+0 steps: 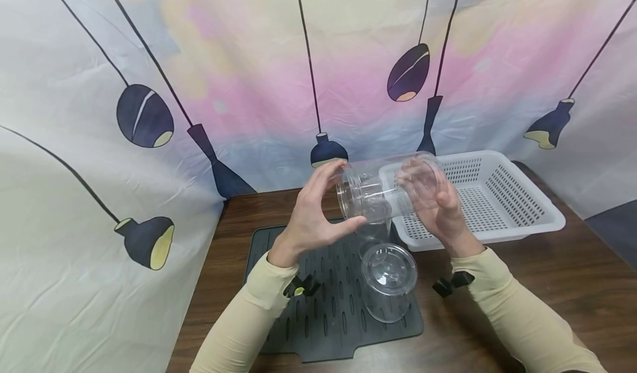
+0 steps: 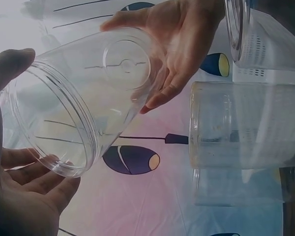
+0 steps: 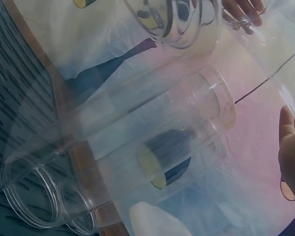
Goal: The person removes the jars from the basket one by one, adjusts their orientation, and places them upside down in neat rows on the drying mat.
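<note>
A clear plastic jar (image 1: 380, 193) lies sideways in the air between my two hands, its threaded mouth toward the left. My left hand (image 1: 311, 213) holds it at the mouth, thumb on one side of the rim and fingers on the other. At the base end, my right hand (image 1: 440, 213) grips it with the fingers spread behind. The left wrist view shows the jar's ringed bottom (image 2: 127, 64) facing the right palm. Below, a clear jar (image 1: 385, 304) stands mouth down on the dark grey drying mat (image 1: 323, 329), with more clear jars (image 3: 132, 123) behind it.
A white perforated plastic basket (image 1: 539, 226) stands at the back right of the brown wooden table (image 1: 463, 340), close to my right hand. Behind the table hangs a pastel cloth (image 1: 249, 85) printed with dark lamps.
</note>
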The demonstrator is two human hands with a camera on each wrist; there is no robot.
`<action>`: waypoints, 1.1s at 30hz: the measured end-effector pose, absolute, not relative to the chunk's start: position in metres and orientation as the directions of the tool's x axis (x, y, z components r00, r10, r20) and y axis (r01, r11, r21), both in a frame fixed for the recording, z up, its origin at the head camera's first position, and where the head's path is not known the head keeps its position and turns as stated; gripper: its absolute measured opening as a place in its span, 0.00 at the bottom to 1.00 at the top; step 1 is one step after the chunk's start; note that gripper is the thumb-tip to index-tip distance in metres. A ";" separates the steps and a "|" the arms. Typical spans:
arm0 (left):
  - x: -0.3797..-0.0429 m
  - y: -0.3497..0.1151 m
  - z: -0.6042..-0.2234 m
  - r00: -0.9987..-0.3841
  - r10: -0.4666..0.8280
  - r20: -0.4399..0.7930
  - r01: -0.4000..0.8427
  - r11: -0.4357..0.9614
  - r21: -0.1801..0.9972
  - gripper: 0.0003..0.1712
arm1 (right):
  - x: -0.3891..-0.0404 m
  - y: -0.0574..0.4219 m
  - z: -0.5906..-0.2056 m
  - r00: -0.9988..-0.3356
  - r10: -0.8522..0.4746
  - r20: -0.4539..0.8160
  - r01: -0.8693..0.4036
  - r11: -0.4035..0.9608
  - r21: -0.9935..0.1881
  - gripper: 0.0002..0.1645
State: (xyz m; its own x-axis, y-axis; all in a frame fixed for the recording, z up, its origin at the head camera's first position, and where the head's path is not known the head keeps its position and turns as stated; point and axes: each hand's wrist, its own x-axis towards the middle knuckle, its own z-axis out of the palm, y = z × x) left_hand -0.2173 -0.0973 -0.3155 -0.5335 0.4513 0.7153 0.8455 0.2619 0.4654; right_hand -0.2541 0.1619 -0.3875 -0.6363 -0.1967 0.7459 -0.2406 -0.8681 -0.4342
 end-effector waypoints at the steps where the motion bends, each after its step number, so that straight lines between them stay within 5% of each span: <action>1: -0.217 -0.098 -0.315 -0.535 0.452 0.713 0.844 0.262 0.468 0.55 | -0.254 0.162 -0.387 -0.638 -0.196 0.745 -0.244 -0.866 -0.436 0.44; 22: -0.217 -0.113 -0.317 -0.562 0.466 0.684 0.827 0.323 0.460 0.56 | -0.260 0.163 -0.370 -0.627 -0.160 0.762 -0.324 -0.837 -0.441 0.40; 33: -0.210 -0.133 -0.330 -0.684 0.442 0.580 0.727 0.470 0.500 0.54 | -0.260 0.164 -0.363 -0.663 -0.145 0.735 -0.393 -0.768 -0.505 0.43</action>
